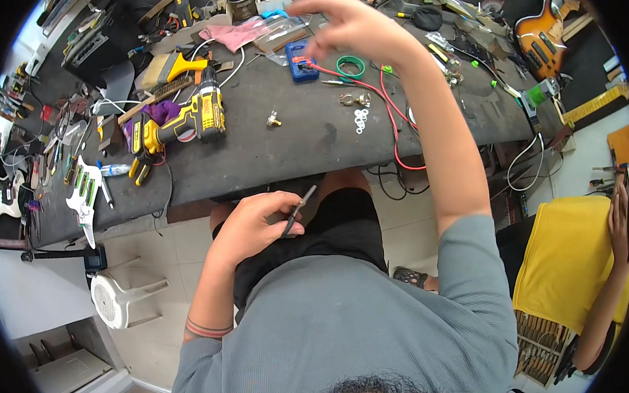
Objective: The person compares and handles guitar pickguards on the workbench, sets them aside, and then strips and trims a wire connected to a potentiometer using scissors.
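Note:
My left hand (265,221), low in front of my lap, is closed around a slim dark stick-like tool (297,211) with a greyer upper end. Its exact kind does not show. My right hand (337,28) is stretched over the far side of the bench, fingers apart and slightly blurred, with nothing visible in it. Just below those fingers lies a blue boxy device (301,62), a red cable (384,93) running from it. A green ring (350,67) and a small round metal part (348,99) lie to the right of the device.
A yellow drill (209,109) and a wide brush (166,69) lie on the dark bench (260,147). Small metal parts (274,120) and white rings (360,121) sit nearer me. A sunburst guitar body (540,37) is at far right. Another person's hand (619,223) shows beside a yellow cloth (564,259).

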{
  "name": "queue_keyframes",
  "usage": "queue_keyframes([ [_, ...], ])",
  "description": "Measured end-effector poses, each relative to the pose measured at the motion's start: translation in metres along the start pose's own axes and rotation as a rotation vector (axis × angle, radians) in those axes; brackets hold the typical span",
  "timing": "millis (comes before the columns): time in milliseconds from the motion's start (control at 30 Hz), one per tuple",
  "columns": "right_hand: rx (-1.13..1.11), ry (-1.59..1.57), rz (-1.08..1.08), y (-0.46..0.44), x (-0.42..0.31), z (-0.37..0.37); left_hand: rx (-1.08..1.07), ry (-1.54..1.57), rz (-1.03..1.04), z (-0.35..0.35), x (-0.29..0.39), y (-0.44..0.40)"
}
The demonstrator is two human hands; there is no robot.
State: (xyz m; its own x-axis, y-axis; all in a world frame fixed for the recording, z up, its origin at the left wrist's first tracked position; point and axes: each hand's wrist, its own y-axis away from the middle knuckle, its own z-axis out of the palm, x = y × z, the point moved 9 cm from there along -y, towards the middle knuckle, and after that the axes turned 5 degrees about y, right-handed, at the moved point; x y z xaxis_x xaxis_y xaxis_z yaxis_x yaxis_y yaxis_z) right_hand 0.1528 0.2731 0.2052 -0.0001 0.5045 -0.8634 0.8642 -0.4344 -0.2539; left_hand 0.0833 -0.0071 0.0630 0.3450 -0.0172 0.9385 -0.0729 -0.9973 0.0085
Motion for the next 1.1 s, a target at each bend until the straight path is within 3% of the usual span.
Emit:
queue_keyframes([
  [33, 0.015, 0.18, 0.027, -0.03, 0.01, -0.01, 0.05, 0.011, -0.009, -0.005, -0.002, 0.003],
  [67, 0.118, 0.125, -0.003, -0.03, -0.04, -0.005, 0.1, 0.021, -0.019, -0.011, -0.005, 0.006],
  [100, 0.186, 0.314, -0.427, -0.087, 0.009, -0.016, 0.131, -0.009, -0.011, -0.017, -0.005, 0.008],
  [133, 0.159, 0.661, -0.369, -0.101, 0.007, -0.013, 0.161, -0.039, -0.003, -0.022, -0.005, 0.01],
  [200, 0.105, 0.887, -0.005, -0.096, -0.012, -0.002, 0.202, -0.079, 0.01, -0.031, -0.01, 0.016],
  [233, 0.285, 1.061, -0.16, -0.104, -0.01, 0.007, 0.218, -0.092, 0.018, -0.035, -0.015, 0.019],
  [333, 0.368, 0.729, -0.409, -0.07, -0.016, 0.032, 0.248, -0.063, 0.011, -0.048, -0.017, 0.025],
  [400, 0.344, 0.507, -0.428, -0.036, -0.016, 0.059, 0.283, -0.099, 0.029, -0.066, -0.012, 0.03],
  [533, 0.209, 0.126, -0.193, 0.028, 0.009, 0.105, 0.474, -0.362, 0.239, -0.136, 0.034, 0.017],
  [633, 0.235, -0.218, -0.044, 0.067, 0.047, 0.128, 0.66, -0.591, 0.345, -0.198, 0.069, -0.007],
  [767, 0.288, -0.277, 0.051, 0.1, 0.072, 0.139, 0.619, -0.717, -0.069, -0.293, 0.023, -0.072],
  [967, 0.333, -0.386, 0.164, 0.11, 0.095, 0.138, 0.542, -1.096, -0.269, -0.365, -0.039, -0.131],
  [1067, 0.346, -0.485, 0.189, 0.108, 0.1, 0.138, 0.411, -1.096, -0.371, -0.389, -0.084, -0.148],
  [1100, 0.345, -0.492, 0.189, 0.107, 0.102, 0.138, 0.369, -0.754, -0.624, -0.386, -0.09, -0.138],
])
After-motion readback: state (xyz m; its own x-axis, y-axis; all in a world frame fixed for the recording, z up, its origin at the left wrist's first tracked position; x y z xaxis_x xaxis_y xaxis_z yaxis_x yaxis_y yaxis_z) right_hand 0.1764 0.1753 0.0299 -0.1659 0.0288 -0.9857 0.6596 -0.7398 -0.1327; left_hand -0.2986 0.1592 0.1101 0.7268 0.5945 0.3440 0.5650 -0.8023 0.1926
